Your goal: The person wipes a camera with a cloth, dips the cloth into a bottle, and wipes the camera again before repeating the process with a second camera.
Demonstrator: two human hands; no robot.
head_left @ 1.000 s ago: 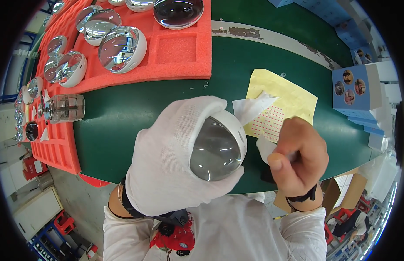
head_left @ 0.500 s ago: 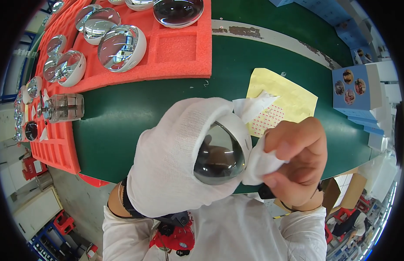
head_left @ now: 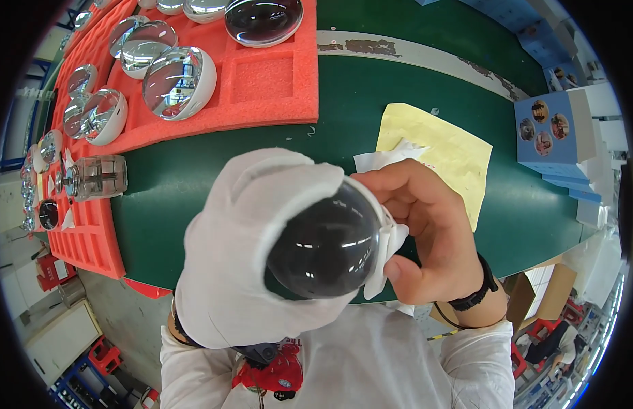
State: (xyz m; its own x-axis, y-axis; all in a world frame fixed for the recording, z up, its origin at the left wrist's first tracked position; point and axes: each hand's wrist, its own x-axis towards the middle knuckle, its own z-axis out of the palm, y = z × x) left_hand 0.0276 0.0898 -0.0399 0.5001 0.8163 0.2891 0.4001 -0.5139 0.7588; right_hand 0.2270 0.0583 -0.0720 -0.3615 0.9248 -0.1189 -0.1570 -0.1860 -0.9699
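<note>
My left hand (head_left: 224, 255), in a white knit glove, is wrapped around a dark, glossy domed glass lens (head_left: 326, 245) in front of my chest. The lens's rounded face is turned up and mirrors the ceiling lights. My bare right hand (head_left: 439, 232) is at the lens's right rim, its fingers curled behind the edge. Between its thumb and fingers is a folded white wipe (head_left: 391, 245), pressed along the rim. Just beyond my right hand, another crumpled white wipe (head_left: 372, 161) lies on a yellow paper sheet (head_left: 432, 133).
Red foam trays (head_left: 262, 105) at the left hold several clear domed lenses (head_left: 173, 82) and a dark lens (head_left: 265, 20). A glass pump bottle (head_left: 101, 178) stands by the trays on the green tabletop (head_left: 159, 232). Blue boxes (head_left: 555, 136) stand at the right.
My right hand has moved left with the wipe and now meets the lens's rim. The lens has turned, showing more of its dark dome. The whole view has shifted slightly.
</note>
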